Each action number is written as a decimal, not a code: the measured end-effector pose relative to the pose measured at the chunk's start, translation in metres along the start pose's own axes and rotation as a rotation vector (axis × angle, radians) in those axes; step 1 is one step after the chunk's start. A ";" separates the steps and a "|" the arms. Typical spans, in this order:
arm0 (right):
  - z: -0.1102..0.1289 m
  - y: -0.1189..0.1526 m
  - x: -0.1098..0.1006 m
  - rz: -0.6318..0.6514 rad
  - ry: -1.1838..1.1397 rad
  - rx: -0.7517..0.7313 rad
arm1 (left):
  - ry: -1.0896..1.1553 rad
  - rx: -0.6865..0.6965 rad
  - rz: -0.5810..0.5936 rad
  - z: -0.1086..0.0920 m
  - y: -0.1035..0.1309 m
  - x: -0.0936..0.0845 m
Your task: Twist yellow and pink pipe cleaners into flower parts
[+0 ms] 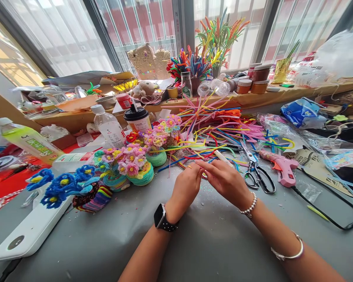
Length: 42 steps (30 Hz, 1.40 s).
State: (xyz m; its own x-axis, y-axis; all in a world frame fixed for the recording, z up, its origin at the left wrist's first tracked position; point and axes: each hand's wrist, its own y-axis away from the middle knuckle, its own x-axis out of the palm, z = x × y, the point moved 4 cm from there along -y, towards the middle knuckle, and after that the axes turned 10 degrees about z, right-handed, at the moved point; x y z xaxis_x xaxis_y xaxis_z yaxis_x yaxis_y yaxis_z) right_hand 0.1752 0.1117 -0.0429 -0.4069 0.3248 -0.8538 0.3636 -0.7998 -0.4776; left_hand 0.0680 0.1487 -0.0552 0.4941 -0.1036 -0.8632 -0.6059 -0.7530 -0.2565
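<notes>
My left hand (187,187), with a black watch on its wrist, is closed in a pinch at the centre, over the grey table (206,250). My right hand (229,182), wearing a beaded bracelet, meets it fingertip to fingertip, also closed. What they hold between them is too small and hidden to name. Just beyond the fingers lies a loose heap of coloured pipe cleaners (223,125). Pots of pink fuzzy flowers (132,160) and blue fuzzy flowers (61,186) stand to the left of my hands.
Scissors (257,170) and a pink glue gun (284,166) with a black cable lie right of my hands. A white device (32,231) rests at the left. Bottles and a lidded cup (137,119) stand behind the flowers. Jars line the sill (253,98).
</notes>
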 end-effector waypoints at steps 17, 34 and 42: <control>-0.013 -0.001 0.004 0.146 0.121 0.055 | -0.402 0.120 0.075 0.000 -0.002 -0.005; -0.016 -0.003 -0.003 0.175 -0.704 0.243 | -0.052 0.235 0.087 -0.004 0.002 -0.005; -0.021 0.000 -0.010 0.289 -0.916 0.330 | 0.031 0.187 0.022 -0.009 0.008 -0.017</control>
State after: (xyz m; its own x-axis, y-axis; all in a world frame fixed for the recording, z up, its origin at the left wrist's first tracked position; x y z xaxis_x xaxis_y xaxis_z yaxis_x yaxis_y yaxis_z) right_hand 0.1963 0.1190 -0.0391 -0.8761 -0.3044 -0.3738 0.3570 -0.9308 -0.0788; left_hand 0.0604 0.1383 -0.0387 0.4970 -0.1409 -0.8562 -0.7208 -0.6165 -0.3169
